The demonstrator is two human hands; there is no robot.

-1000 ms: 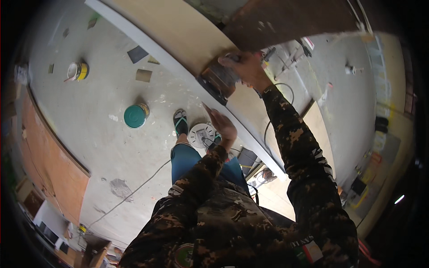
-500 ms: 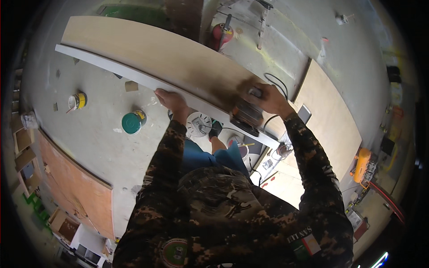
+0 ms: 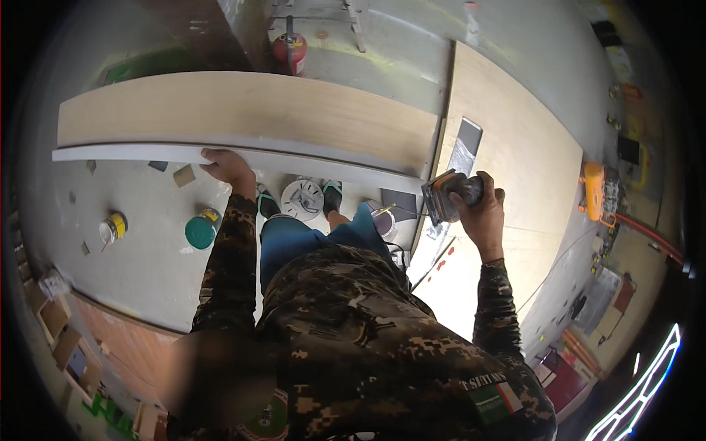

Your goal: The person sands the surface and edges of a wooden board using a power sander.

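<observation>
A long wooden board with a white front edge stretches across in front of me. My left hand is closed round that white edge, left of the middle. In my right hand is a dark power sander with orange parts. The sander is tilted, its flat pad facing left, near the board's right end and over the large pale plywood sheet. My fingers wrap round its rounded top.
On the floor at left are a green-lidded bucket and a yellow can. A white round bucket stands between my feet. A dark flat rectangular object lies on the plywood. Beyond the board stands a red fire extinguisher; an orange machine is far right.
My right hand has lifted the sander off the board and carried it right, past its end, tilting it. My left hand still grips the edge. The whole view has turned.
</observation>
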